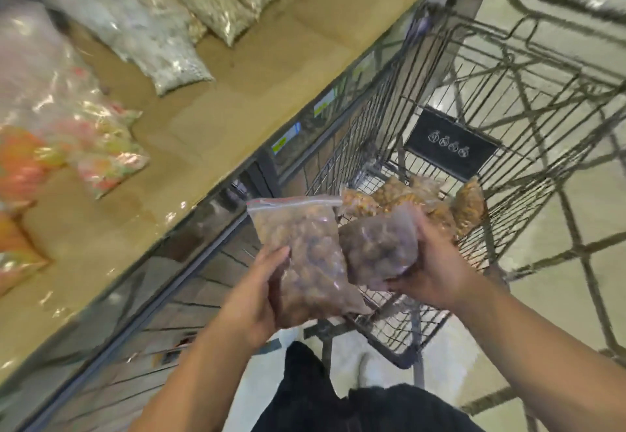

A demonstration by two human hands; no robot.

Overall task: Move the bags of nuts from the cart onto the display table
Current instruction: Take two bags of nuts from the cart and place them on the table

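Clear nut bag (306,255) upright, zip-end up, left hand (252,299) clasping, right hand (437,269) clasping second bag (379,248)

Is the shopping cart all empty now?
No, a few bags of orange-brown nuts still lie in the cart, behind the two bags held in the left hand and the right hand.

Cart (450,69): dull grey metal wire. Zip bag (305,255), left hand (252,299): clear glossy plastic film, red seal strip. Second bag (379,248), right hand (437,269): same film, slightly cloudy. Display table (237,85): matt tan top, smooth. Far-left packets (162,45): shiny crinkled plastic.
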